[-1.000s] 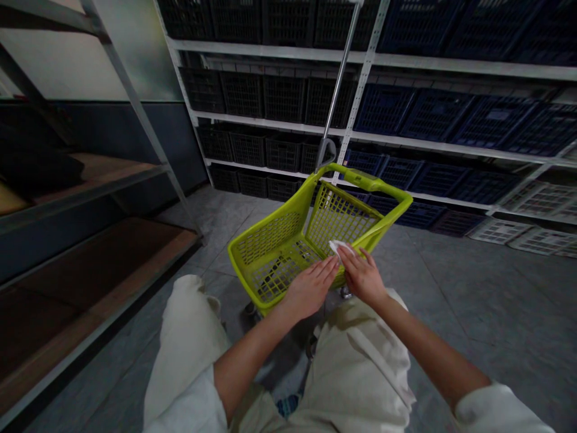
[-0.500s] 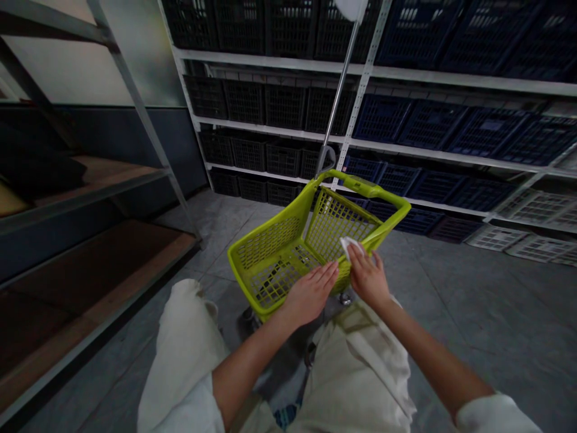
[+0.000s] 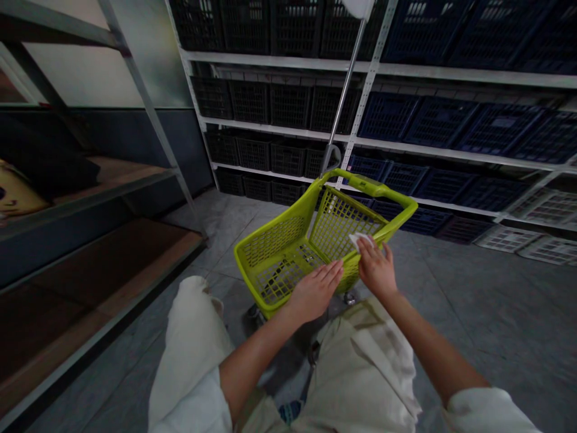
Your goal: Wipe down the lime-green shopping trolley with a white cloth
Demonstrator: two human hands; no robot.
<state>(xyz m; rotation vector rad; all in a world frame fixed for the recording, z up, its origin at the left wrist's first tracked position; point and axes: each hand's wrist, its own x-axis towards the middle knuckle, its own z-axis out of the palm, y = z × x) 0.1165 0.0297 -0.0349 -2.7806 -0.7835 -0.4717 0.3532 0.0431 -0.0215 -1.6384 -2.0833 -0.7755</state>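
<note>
A small yellow-green shopping cart (image 3: 246, 243) with lattice sides stands on the floor between my knees. My left hand (image 3: 315, 293) lies over its near side rim, fingers stretched out and side by side. Further along that rim, toward the push handle (image 3: 367, 187), is my right hand (image 3: 377, 270). It pinches a white wipe (image 3: 359, 240), which looks like a cloth or tissue, against the cart's side near the folding lattice panel (image 3: 345, 219). The palm sides of both hands are hidden.
A metal pole (image 3: 346, 84) rises from the cart's handle corner. Behind it, white shelving (image 3: 288, 127) holds rows of black crates (image 3: 291, 103) and blue crates (image 3: 433, 123). On my left stands a metal rack with wooden shelves (image 3: 148, 240). White crates (image 3: 507, 236) sit low at right.
My right hand has slid the white wipe slightly along the rim toward the push handle. My left hand stays at the rim. The whole view has shifted a little.
</note>
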